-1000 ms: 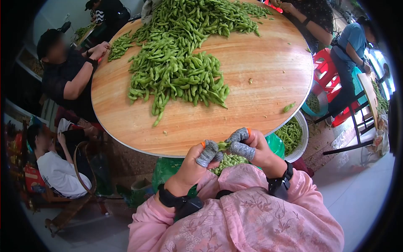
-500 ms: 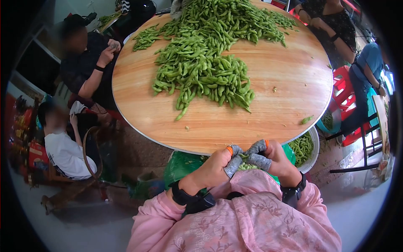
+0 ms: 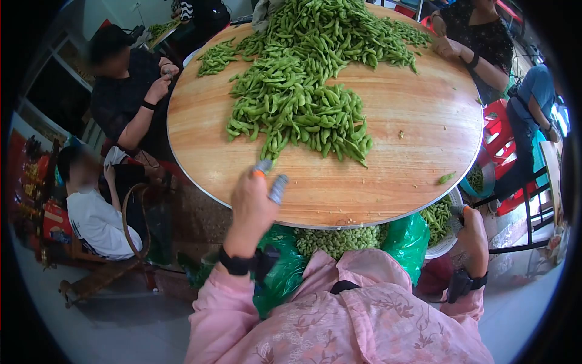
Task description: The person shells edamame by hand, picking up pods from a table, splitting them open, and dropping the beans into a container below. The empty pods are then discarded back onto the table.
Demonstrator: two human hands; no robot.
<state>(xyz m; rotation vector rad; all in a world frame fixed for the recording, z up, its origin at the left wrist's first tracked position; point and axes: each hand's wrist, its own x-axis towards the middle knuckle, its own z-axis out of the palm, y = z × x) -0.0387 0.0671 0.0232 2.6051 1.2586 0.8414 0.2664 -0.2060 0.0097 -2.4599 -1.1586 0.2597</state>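
Left hand (image 3: pixel 253 203) is hovering at round wooden table's (image 3: pixel 394 182) near edge, fingers (image 3: pixel 277 189) parted, empty | heap of green soybean pods (image 3: pixel 303 109) is lying just ahead | right hand (image 3: pixel 474 236) is hanging farther off, grip unclear

Red stools (image 3: pixel 498 130), perhaps plastic, far right

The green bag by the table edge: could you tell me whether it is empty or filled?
Filled: the green bag lies open, heaped with pale shelled beans.
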